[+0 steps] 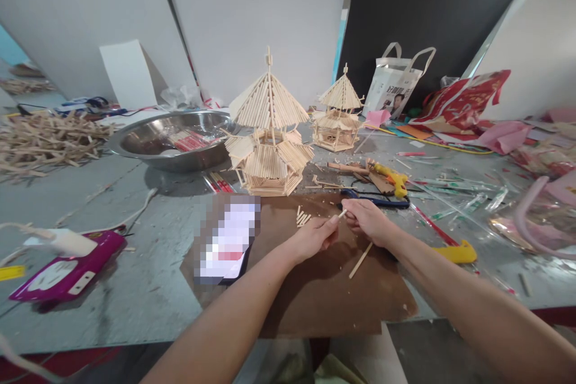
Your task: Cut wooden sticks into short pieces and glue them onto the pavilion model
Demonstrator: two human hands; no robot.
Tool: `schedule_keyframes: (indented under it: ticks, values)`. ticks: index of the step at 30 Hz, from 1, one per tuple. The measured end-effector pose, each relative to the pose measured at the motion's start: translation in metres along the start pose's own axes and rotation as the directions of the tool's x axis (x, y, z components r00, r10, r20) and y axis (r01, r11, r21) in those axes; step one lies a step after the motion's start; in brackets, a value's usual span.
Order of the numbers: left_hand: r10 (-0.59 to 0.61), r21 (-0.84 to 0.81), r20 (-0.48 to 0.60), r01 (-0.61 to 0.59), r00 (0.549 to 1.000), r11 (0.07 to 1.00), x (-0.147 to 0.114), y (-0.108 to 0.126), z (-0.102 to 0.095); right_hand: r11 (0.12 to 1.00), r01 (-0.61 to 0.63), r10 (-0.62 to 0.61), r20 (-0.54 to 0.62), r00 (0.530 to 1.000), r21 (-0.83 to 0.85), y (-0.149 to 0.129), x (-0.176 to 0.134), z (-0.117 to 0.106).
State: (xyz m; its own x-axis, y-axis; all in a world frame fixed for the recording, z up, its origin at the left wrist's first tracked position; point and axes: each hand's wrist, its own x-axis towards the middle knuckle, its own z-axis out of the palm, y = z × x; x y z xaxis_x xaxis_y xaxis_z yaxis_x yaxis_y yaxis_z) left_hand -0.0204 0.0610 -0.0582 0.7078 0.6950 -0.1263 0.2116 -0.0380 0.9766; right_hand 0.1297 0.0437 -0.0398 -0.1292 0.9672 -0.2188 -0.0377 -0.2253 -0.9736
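My left hand (pixel 316 233) is closed over the brown board, pinching a short thin wooden stick (pixel 342 213) between thumb and finger. The fingers of my right hand (pixel 368 220) are curled together at the stick's far end. A longer wooden stick (pixel 360 261) slants out from below my right hand; whether that hand grips it is hidden. Several cut stick pieces (pixel 303 217) lie just beyond my left hand. Behind them stands a pavilion model (pixel 269 150) built of thin sticks, its pointed roof upright. A dark blue-handled tool (pixel 382 200) rests beyond my right hand.
A phone (pixel 229 240) lies left on the brown board (pixel 288 318). A metal basin (pixel 180 159), stick pile (pixel 49 141) and purple power strip (pixel 72 267) occupy the left. A smaller pavilion (pixel 337 123), yellow-handled tool (pixel 391 180), yellow cutter (pixel 456 252) and plastic wrappers (pixel 472 201) lie right.
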Motion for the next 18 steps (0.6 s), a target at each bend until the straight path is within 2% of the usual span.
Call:
schedule_keyframes:
  ticks: [7,18]
  values:
    - [-0.034,-0.022,-0.002,0.034,0.999,0.999,-0.0003,0.0017,0.0,0.986,-0.057,0.059,-0.01,0.998,0.155,0.0009,-0.0007,0.0036]
    - [-0.014,0.004,0.007,0.014,1.0,1.0,-0.0001,0.0007,-0.0009,0.968,-0.108,0.117,-0.026,0.993,0.226,-0.0012,-0.0021,0.007]
